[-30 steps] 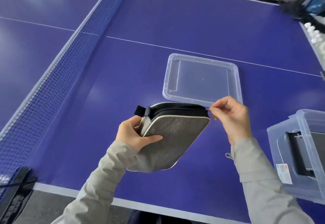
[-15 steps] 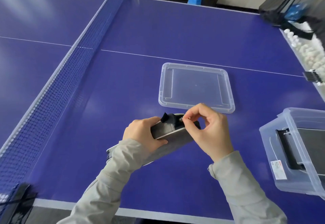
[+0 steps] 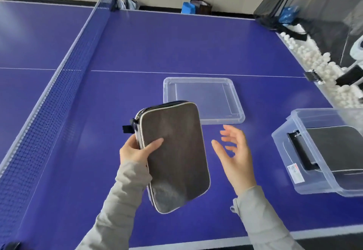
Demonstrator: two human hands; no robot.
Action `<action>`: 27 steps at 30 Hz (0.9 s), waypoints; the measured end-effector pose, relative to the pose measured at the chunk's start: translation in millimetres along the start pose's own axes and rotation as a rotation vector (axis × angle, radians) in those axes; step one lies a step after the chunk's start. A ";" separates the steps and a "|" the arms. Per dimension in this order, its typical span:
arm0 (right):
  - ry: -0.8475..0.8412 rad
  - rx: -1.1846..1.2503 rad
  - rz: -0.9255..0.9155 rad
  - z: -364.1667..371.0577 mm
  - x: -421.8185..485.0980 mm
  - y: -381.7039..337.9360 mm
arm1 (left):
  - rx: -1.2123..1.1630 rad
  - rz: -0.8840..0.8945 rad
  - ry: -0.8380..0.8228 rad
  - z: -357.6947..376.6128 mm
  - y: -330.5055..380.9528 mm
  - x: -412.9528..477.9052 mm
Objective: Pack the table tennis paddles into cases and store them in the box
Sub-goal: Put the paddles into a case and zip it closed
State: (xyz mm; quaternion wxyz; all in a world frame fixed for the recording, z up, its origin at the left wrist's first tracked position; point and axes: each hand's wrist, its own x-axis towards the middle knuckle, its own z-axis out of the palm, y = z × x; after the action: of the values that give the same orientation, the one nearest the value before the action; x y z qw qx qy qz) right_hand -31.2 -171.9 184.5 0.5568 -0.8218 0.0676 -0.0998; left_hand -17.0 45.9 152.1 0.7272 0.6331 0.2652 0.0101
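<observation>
A grey paddle case (image 3: 174,155) with white piping and a black zipper edge is held up above the blue table, its flat side facing me. My left hand (image 3: 135,151) grips it at its left edge, thumb across the front. My right hand (image 3: 234,155) hovers just right of the case with fingers spread, touching nothing. The clear plastic box (image 3: 294,159) stands at the right with another dark case (image 3: 337,147) lying inside. No bare paddle is visible.
The box's clear lid (image 3: 233,118) lies flat on the table behind the case. The net (image 3: 59,84) runs along the left. A trough with several white balls (image 3: 314,61) and black netting lines the right edge. The table's near edge (image 3: 196,244) is close.
My right hand let go of the zipper pull and moved away to the right, opening. My left hand turned the case up so its broad grey face shows.
</observation>
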 end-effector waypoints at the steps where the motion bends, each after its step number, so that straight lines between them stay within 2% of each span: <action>1: 0.023 0.027 0.106 -2.3 -7.4 8.2 | -0.124 -0.076 0.031 -2.5 -2.8 2.1; 5: 0.012 0.299 0.532 -2.3 -38.6 29.9 | -0.433 -0.308 0.073 3.6 -12.2 3.3; 8: -0.061 0.641 0.685 2.6 -47.3 36.0 | -0.496 -0.402 0.129 16.2 -16.9 -4.7; 11: -0.047 0.706 0.705 0.7 -43.9 33.2 | -0.448 -0.444 0.074 21.5 -32.6 -13.0; 14: 0.057 0.667 0.697 -12.4 -44.4 41.0 | -0.577 -0.514 0.021 31.0 -48.3 -22.3; 17: 0.091 0.693 0.665 -37.6 -49.3 50.7 | -0.652 -0.537 -0.127 46.0 -56.5 -38.4; 25: 0.133 0.797 0.602 -164.0 -68.7 83.5 | -0.648 -0.429 -0.292 76.6 -89.8 -85.5; 27: 0.137 0.788 0.583 -207.2 -75.1 94.4 | -0.527 -0.378 -0.360 87.1 -87.0 -94.2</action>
State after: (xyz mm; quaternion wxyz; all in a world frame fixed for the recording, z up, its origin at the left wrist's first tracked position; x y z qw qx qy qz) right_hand -153.6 -377.1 164.8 0.8242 -0.4872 0.2883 -0.0114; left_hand -91.1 -84.0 111.6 0.8893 0.3554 0.2337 -0.1679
